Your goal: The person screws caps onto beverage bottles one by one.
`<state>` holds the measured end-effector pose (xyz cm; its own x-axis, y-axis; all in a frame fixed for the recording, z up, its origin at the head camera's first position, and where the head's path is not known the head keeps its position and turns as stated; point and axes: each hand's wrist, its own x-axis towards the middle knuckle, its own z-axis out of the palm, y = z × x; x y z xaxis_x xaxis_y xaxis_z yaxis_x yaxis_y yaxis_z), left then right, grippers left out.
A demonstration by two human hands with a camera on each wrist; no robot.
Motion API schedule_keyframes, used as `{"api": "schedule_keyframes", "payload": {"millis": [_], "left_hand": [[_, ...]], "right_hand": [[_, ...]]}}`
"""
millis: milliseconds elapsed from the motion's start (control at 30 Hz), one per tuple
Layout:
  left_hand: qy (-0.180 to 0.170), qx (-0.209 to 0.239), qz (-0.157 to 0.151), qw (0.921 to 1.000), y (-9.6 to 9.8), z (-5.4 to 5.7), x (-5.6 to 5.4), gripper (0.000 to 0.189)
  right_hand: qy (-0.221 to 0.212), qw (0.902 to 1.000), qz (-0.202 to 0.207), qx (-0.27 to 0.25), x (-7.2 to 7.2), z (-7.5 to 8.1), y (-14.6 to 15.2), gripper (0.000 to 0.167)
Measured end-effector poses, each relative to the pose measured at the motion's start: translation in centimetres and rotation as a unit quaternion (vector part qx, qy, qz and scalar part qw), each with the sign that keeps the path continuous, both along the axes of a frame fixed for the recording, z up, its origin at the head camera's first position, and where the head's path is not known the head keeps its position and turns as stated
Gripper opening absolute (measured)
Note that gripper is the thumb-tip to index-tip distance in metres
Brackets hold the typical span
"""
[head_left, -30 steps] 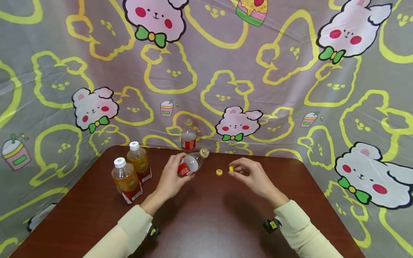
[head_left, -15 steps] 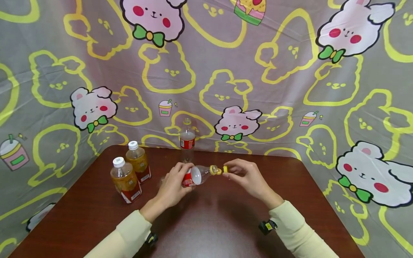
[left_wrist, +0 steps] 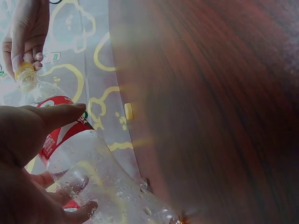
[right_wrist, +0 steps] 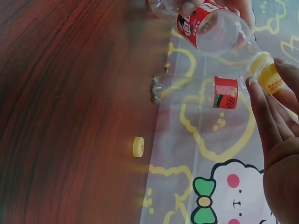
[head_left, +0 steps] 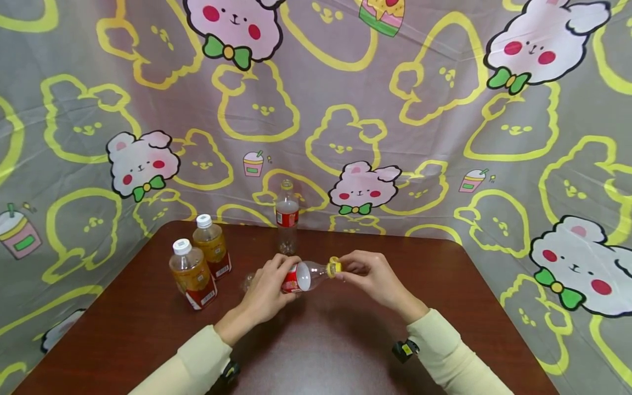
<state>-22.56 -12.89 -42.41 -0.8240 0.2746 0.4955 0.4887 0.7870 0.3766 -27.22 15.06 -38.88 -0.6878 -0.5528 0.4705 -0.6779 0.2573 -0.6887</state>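
Observation:
In the head view my left hand (head_left: 264, 291) grips a clear plastic bottle (head_left: 317, 274) with a red label round its body. The bottle is tipped over, its neck towards the right. My right hand (head_left: 372, 278) pinches a yellow bottle cap (right_wrist: 272, 80) between thumb and fingers, against the bottle's mouth. How far the cap sits on the thread cannot be told. A second yellow cap (right_wrist: 138, 146) lies loose on the table. Behind the hands stands another clear bottle (head_left: 287, 218) with a red label, upright and without a cap.
Two amber drink bottles with white caps, one nearer (head_left: 193, 276) and one farther (head_left: 212, 247), stand at the left of the brown table (head_left: 316, 351). A patterned cloth (head_left: 424, 137) hangs around the table's back and sides.
My left hand has tipped the bottle further over and brought its mouth rightward. My right hand has moved a little left, so the pinched cap now meets the bottle's mouth.

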Motion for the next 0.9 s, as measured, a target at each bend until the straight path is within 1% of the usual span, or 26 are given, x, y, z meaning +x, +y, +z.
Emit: {"api": "schedule_keyframes", "payload": {"millis": [233,433,567,667,800,900], "left_hand": [[-0.001,-0.004,-0.001,1.0,0.09,-0.01,0.08,0.073],[-0.006,-0.003,-0.003,1.0,0.11,0.01,0.11,0.074],[-0.01,-0.004,-0.001,0.9999,0.13,0.09,0.15,0.073],[-0.014,-0.008,-0.002,0.9999,0.12,0.16,0.17,0.072],[-0.02,-0.014,-0.008,0.9997,0.1,0.2,0.2,0.072],[-0.027,-0.014,-0.012,0.9995,0.09,0.17,0.26,0.072]], "right_hand": [[0.026,0.9996,0.007,-0.003,-0.04,-0.09,-0.27,0.024],[0.035,0.9992,0.019,-0.003,-0.1,-0.26,-0.38,0.027],[0.058,0.9979,0.027,-0.002,-0.18,-0.34,-0.33,0.027],[0.086,0.9958,0.031,0.011,-0.15,-0.24,-0.21,0.029],[0.127,0.9905,0.033,0.042,-0.04,-0.13,0.04,0.033],[0.128,0.9897,0.041,0.05,0.0,-0.23,0.14,0.032]]}}
